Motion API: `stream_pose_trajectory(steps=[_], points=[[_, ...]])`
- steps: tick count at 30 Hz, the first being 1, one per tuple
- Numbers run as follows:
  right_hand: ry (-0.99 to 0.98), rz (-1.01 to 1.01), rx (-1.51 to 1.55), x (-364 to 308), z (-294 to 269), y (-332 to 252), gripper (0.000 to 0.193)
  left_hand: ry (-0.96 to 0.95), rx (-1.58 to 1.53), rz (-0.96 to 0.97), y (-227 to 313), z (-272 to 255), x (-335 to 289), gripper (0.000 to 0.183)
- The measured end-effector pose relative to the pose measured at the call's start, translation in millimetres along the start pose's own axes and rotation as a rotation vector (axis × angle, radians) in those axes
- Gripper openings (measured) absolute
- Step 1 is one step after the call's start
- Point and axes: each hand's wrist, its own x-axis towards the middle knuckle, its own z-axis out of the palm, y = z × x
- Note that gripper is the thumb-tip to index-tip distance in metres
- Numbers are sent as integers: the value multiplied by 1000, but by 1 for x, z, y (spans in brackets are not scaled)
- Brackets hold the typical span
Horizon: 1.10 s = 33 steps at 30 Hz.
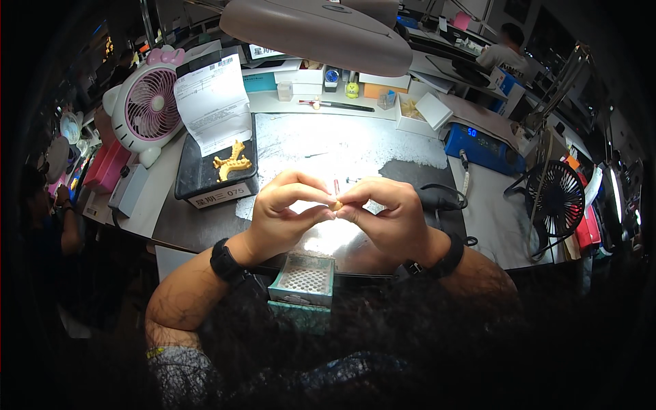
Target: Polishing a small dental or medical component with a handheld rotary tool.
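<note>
My left hand point(288, 206) and my right hand point(387, 213) meet fingertip to fingertip over the bright middle of the bench. Thumbs and forefingers of both pinch a tiny tan piece point(337, 205), mostly covered by the fingers; its exact kind cannot be made out. A thin reddish stick-like thing point(336, 186) shows just beyond the fingertips, and I cannot tell whether it is held or lies behind. Left of my left hand stands a black tray point(215, 183) with yellow dental model pieces point(232, 162) in it and a printed sheet point(213, 102) leaning at its back.
A lamp head point(314, 34) hangs over the far side. A pink-and-white fan point(152, 102) stands left, a black fan point(557, 198) right. Behind my right hand are a blue control box point(482, 149) and a dark corded handpiece point(437, 198). A perforated green-edged drawer point(304, 279) juts out near me.
</note>
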Motion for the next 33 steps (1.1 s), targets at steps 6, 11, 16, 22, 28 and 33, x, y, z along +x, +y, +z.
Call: stream_pose_trajectory(steps=[6,11,16,22,28,33], points=[[-11,34,-17,-1,-1,1,13,28,32,42,-3,1,0,28],[-13,17,0,-1,0,2,13,31,51,56,-4,0,-1,28],[-21,-1,11,-1,-1,2,13,32,32,62,-4,1,-1,28],[-27,0,1,0,-1,2,13,34,18,57,-4,0,-1,29],[-37,5,7,-1,-1,4,13,22,47,79,-1,0,1,29],[6,-44,27,0,2,6,12,12,58,95,0,-1,2,29]])
